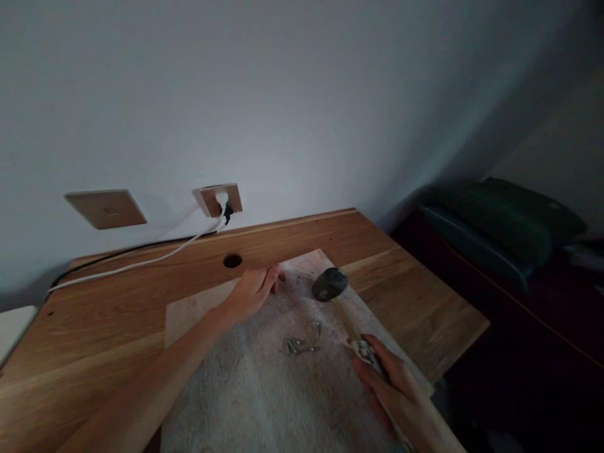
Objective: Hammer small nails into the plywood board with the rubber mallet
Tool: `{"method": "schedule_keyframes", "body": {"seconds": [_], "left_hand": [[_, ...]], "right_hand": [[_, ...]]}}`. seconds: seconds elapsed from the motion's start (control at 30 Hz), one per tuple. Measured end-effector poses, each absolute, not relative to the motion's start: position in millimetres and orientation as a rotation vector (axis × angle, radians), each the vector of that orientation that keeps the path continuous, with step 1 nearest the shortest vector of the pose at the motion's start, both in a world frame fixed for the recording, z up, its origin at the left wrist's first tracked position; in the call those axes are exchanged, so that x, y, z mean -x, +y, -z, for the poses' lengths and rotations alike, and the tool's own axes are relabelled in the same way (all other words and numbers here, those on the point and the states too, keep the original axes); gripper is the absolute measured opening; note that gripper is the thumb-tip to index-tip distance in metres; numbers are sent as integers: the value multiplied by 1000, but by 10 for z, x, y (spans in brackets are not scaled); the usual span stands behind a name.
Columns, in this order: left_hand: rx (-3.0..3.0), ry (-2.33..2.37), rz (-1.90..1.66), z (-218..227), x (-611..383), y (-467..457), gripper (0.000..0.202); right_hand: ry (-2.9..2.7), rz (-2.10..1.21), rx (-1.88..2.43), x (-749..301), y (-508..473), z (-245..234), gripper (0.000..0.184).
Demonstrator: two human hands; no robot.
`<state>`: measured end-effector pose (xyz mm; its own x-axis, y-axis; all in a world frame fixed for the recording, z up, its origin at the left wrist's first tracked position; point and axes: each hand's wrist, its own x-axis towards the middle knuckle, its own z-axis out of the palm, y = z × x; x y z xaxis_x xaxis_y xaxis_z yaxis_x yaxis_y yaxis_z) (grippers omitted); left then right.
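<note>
My right hand (387, 382) is closed round the taped wooden handle of a hammer (338, 296), whose dark head hangs just above a pale worn board (245, 377) lying on the wooden desk (94, 327). My left hand (253, 290) reaches forward over the far part of the board, fingers curled together near the hammer head; whether they pinch something is too small to tell. A small pile of metal nails (302, 343) lies on the board between my hands.
A round cable hole (233, 260) sits in the desk near the wall. A white cable (155, 259) runs to a wall socket (220, 200); a wooden wall plate (106, 209) is left of it. Dark cushions (500, 226) lie at the right.
</note>
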<state>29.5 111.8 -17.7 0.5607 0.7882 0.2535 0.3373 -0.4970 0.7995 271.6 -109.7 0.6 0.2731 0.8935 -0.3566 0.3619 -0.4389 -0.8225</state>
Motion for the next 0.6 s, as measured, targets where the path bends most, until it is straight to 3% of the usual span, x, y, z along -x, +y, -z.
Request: {"method": "schedule_keyframes", "body": {"seconds": [0.2, 0.37, 0.6], "left_hand": [[-2589, 665, -738, 24, -350, 976, 19], [-2748, 465, -360, -235, -439, 690, 10], [-2733, 508, -16, -373, -420, 510, 12]], "right_hand": [[-1193, -1198, 1870, -2777, -1085, 58, 64], [-1275, -1167, 1846, -2780, -1066, 21, 49], [-1247, -1167, 1835, -2756, -1073, -19, 49]]}}
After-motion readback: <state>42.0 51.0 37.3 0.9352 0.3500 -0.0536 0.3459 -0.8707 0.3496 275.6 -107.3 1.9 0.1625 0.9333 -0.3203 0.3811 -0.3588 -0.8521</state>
